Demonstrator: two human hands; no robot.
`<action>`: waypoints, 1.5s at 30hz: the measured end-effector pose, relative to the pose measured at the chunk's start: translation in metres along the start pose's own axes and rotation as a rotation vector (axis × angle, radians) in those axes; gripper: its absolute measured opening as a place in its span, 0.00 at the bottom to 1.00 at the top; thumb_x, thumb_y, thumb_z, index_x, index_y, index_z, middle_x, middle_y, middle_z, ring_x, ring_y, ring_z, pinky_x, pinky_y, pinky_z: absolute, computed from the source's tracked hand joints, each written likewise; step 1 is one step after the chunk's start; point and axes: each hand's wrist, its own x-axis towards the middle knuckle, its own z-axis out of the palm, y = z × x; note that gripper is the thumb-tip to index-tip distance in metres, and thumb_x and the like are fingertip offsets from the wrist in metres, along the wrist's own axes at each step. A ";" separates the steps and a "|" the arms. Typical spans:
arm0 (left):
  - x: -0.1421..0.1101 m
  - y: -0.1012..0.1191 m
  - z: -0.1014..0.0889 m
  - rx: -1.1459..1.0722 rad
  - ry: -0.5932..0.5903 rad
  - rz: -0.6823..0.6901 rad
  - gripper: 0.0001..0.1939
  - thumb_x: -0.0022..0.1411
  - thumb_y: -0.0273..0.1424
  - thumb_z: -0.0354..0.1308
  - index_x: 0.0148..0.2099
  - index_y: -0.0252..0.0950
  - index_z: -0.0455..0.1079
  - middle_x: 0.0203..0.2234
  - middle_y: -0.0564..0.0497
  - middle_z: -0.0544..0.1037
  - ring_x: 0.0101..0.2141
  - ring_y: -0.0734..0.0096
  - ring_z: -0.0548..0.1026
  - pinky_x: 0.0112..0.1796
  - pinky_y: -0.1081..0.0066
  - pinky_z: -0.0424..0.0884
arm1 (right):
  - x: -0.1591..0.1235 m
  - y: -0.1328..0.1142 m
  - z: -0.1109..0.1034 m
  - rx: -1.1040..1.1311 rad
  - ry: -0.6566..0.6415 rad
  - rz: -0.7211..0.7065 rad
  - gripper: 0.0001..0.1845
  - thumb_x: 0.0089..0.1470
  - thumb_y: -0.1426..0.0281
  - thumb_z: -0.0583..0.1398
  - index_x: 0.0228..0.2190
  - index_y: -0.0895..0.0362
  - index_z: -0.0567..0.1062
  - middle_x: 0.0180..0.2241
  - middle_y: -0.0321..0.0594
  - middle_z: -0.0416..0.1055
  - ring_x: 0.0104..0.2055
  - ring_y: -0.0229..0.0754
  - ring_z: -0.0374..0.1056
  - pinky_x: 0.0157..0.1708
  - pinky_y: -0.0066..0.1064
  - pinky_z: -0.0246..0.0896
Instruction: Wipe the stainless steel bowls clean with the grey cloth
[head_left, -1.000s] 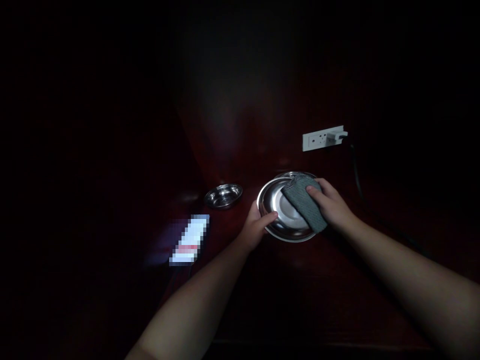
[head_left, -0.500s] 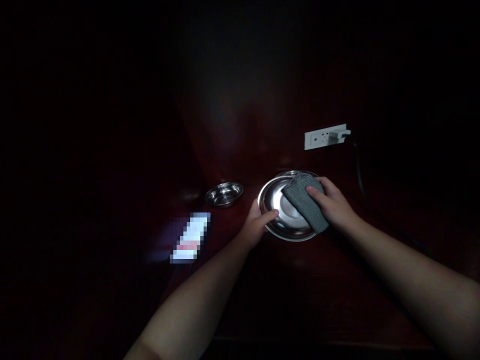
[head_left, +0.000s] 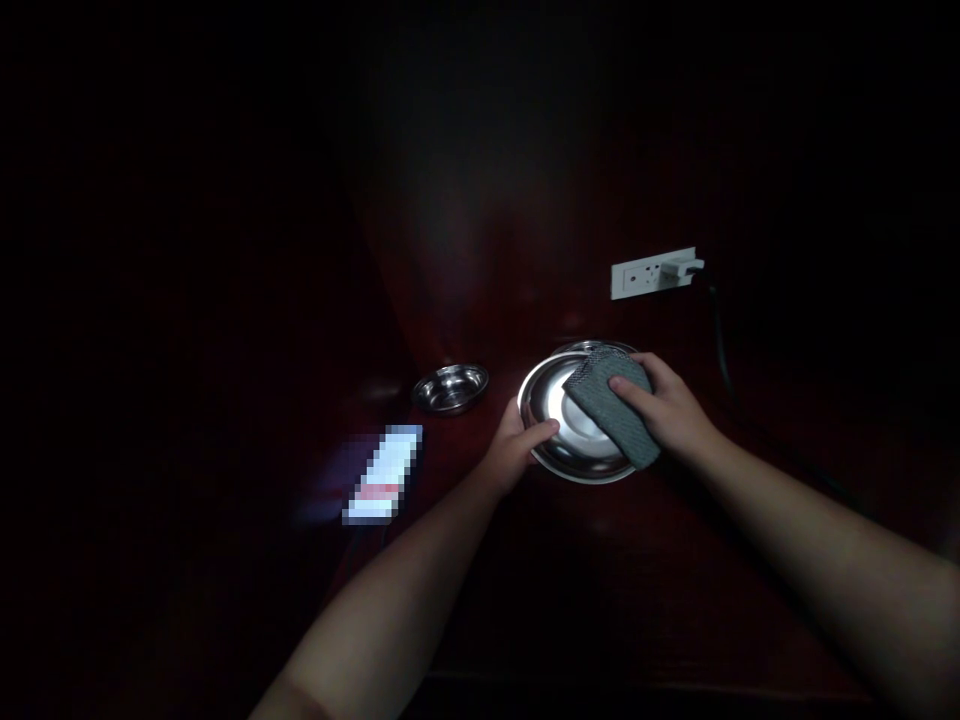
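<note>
A shiny steel bowl (head_left: 559,400) is tilted toward me, its left rim gripped by my left hand (head_left: 517,445) with the thumb inside. My right hand (head_left: 667,405) grips a folded grey-green cloth (head_left: 619,405) over the bowl's right side, thumb on top of the cloth. The cloth covers part of the bowl's inside and right rim. Behind the held bowl shows the rim of another steel dish (head_left: 592,346), mostly hidden. To the left a smaller steel bowl (head_left: 451,388) stands upright on the dark red surface.
A lit, pixelated phone-like screen (head_left: 384,475) lies left of my left forearm. On the back wall is a white socket panel (head_left: 637,278) with a plug (head_left: 681,268) and a dark cable (head_left: 721,340) running down. The surroundings are very dark.
Almost nothing differs. The cloth and the fingers of my right hand have shifted very slightly, and the whole view has moved a few pixels.
</note>
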 end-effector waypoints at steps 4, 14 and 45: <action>0.001 0.000 0.000 0.002 0.016 -0.017 0.32 0.47 0.35 0.63 0.55 0.41 0.58 0.47 0.46 0.70 0.40 0.61 0.72 0.31 0.68 0.69 | -0.001 -0.002 0.000 -0.013 -0.014 -0.018 0.20 0.43 0.54 0.61 0.36 0.52 0.68 0.35 0.40 0.69 0.38 0.49 0.67 0.39 0.44 0.63; 0.002 -0.001 -0.001 -0.009 0.011 0.001 0.30 0.48 0.34 0.63 0.53 0.39 0.59 0.47 0.46 0.70 0.43 0.60 0.71 0.34 0.67 0.70 | -0.001 -0.003 -0.001 -0.039 -0.036 -0.027 0.21 0.43 0.55 0.62 0.37 0.53 0.68 0.36 0.40 0.69 0.39 0.48 0.66 0.40 0.43 0.62; 0.006 -0.002 0.000 -0.062 0.022 0.017 0.28 0.46 0.31 0.64 0.50 0.36 0.63 0.46 0.46 0.72 0.47 0.57 0.69 0.46 0.60 0.64 | 0.000 0.000 -0.002 -0.081 -0.083 -0.016 0.24 0.40 0.55 0.63 0.39 0.54 0.69 0.36 0.41 0.69 0.38 0.48 0.66 0.39 0.41 0.62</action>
